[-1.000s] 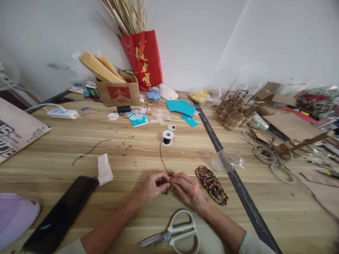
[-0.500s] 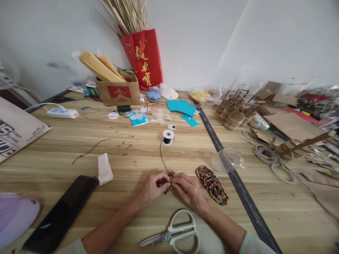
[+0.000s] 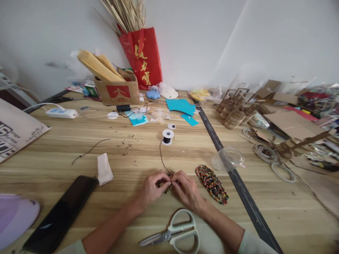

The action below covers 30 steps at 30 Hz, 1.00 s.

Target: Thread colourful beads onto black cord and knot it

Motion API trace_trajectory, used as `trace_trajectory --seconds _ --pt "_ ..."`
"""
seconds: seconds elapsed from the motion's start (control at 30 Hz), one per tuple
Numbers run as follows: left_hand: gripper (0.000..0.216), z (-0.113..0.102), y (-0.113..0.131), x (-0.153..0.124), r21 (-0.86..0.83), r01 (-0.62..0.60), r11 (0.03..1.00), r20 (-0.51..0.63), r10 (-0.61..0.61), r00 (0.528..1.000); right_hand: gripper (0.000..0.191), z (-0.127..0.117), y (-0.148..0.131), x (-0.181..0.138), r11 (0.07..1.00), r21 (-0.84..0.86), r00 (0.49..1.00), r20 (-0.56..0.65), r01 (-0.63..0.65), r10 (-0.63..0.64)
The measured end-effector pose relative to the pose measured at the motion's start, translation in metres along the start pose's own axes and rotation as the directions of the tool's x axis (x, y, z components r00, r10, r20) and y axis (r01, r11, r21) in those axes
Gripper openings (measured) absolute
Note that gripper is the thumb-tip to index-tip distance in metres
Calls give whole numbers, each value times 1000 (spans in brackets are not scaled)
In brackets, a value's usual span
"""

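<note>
The left forearm (image 3: 116, 224) slants in from the near left, the right forearm (image 3: 221, 220) from the near right. The left hand (image 3: 153, 187) and right hand (image 3: 189, 190) meet in the middle, fingertips close together. Each thumb lies on the near side, pinched toward a bent index finger, with the other fingers curled.

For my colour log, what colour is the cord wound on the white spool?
Black; the cord shows best in the head view, the only one here.
</note>
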State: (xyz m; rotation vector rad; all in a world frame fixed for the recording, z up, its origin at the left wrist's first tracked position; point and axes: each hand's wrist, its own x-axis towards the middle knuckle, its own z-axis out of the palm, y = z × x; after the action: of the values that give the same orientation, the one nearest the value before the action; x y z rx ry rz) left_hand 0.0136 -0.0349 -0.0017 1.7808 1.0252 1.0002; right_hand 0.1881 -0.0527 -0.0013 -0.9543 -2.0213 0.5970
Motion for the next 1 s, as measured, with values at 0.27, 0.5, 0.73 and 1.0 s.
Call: trace_trajectory --seconds 0.27,0.5,0.73,1.0 --pt "8 -1 1 0 64 -107 992 -23 109 994 11 -2 -2 1 996 47 997 44 -72 70" --pt "6 -1 -2 -2 174 -243 954 -41 254 966 12 -5 -5 4 985 101 989 55 -143 138" --pt "12 -1 -1 -1 238 -272 932 -9 282 959 12 -3 -2 3 974 129 982 57 -185 179" --pt "12 -3 6 0 225 -174 959 31 171 985 7 -3 -3 3 967 158 980 57 -198 191"
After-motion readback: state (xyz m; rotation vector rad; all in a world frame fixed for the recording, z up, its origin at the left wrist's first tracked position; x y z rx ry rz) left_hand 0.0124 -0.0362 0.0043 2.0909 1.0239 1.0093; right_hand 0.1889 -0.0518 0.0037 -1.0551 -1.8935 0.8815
